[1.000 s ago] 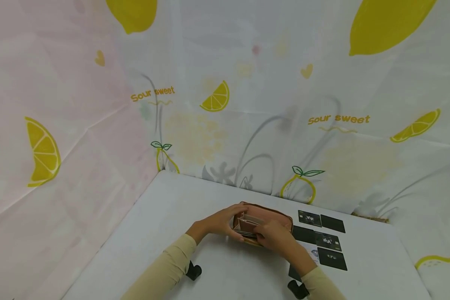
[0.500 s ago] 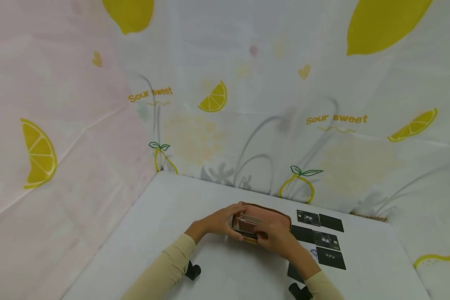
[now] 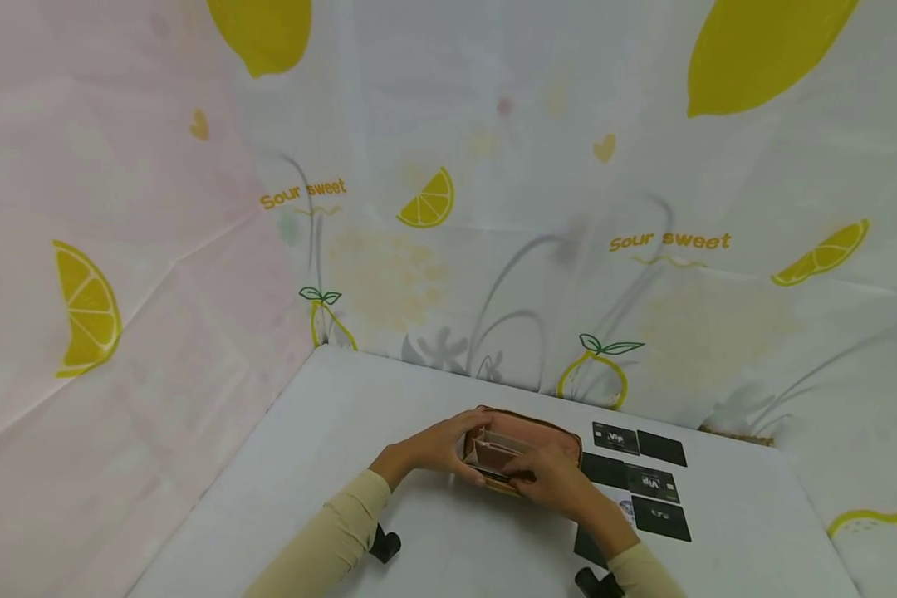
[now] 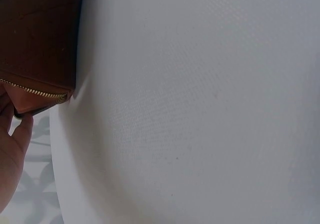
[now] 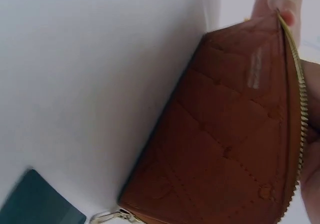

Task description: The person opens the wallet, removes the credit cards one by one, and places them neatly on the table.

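A brown zip-around wallet (image 3: pixel 538 430) stands unzipped on the white table, its pink lining and inner compartments facing up. My left hand (image 3: pixel 437 447) grips the wallet's left end, thumb at the near side and fingers over the far side. Bent fingers of my right hand (image 3: pixel 556 482) reach into the near inner slots; whether they pinch anything is hidden. In the right wrist view the quilted outer face of the wallet (image 5: pixel 220 134) and its gold zip cover most of that hand. The left wrist view shows a corner of the wallet (image 4: pixel 40 39) beside my left fingers (image 4: pixel 22 131).
Right of the wallet lie several dark cards, among them a Vip card (image 3: pixel 615 438), a plain black card (image 3: pixel 662 448) and another black card (image 3: pixel 661 519). A whitish card (image 3: pixel 625 505) shows partly behind my right wrist. A lemon-printed backdrop (image 3: pixel 448 274) borders the table (image 3: pixel 389 390).
My right fingers shift slightly at the wallet's near slots, opening a little over the last half second. The left hand keeps its grip, and the cards on the table stay put.
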### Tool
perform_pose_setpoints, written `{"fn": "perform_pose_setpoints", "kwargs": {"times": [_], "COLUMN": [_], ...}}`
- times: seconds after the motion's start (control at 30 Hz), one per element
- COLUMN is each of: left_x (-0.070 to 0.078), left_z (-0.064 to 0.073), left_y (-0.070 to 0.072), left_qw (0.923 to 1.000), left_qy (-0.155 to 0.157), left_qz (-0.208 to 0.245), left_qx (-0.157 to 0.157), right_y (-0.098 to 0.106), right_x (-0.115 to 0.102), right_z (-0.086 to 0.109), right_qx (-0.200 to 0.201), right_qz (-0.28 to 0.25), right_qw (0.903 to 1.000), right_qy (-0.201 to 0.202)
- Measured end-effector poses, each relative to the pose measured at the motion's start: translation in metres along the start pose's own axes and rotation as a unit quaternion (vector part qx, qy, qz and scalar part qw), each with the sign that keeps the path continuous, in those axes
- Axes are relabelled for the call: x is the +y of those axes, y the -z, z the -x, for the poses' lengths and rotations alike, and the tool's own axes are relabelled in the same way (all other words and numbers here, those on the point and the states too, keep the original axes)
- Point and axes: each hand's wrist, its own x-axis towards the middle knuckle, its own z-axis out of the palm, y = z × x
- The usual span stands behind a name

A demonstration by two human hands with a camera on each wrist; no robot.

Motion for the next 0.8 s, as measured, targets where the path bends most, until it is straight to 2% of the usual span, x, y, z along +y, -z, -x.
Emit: {"fn": "perform_pose_setpoints", "kwargs": {"times": [0.07, 0.13, 0.23, 0.3, 0.33, 0.47, 0.53, 0.63, 0.7, 0.8], "left_x": [-0.001, -0.001, -0.002, -0.002, -0.002, -0.002, -0.003, -0.002, -0.002, -0.002], "left_z": [0.000, 0.000, -0.001, -0.002, -0.003, -0.004, -0.005, -0.005, -0.004, -0.004], "left_y": [0.000, -0.001, -0.001, 0.000, 0.000, 0.000, -0.001, -0.002, -0.002, -0.003], "left_qw": [1.0000, 1.0000, 0.9999, 0.9999, 0.9999, 0.9999, 0.9999, 1.0000, 1.0000, 0.9999], "left_qy": [0.001, -0.002, -0.004, -0.002, 0.001, 0.005, 0.004, 0.004, 0.007, 0.006], "left_qz": [-0.003, -0.006, -0.010, -0.011, -0.011, -0.012, -0.011, -0.007, 0.000, 0.002], "left_qx": [0.002, 0.004, 0.005, 0.008, 0.008, 0.008, 0.006, 0.006, 0.006, 0.008], "right_y": [-0.002, -0.004, -0.004, -0.003, -0.002, -0.001, -0.002, -0.005, -0.008, -0.010], "right_x": [0.000, -0.001, -0.002, -0.003, -0.003, -0.003, -0.002, 0.001, 0.003, 0.003], "right_z": [0.000, 0.001, 0.001, 0.000, 0.001, 0.007, 0.011, 0.015, 0.016, 0.016], "right_qx": [0.025, 0.059, 0.112, 0.130, 0.132, 0.093, 0.088, 0.107, 0.128, 0.147], "right_qz": [0.007, -0.010, -0.065, -0.101, -0.112, -0.160, -0.172, -0.173, -0.149, -0.146], "right_qw": [0.9995, 0.9981, 0.9915, 0.9863, 0.9848, 0.9806, 0.9775, 0.9745, 0.9768, 0.9753], "right_qy": [0.016, 0.018, 0.005, -0.010, -0.017, -0.064, -0.084, -0.094, -0.087, -0.078]}}
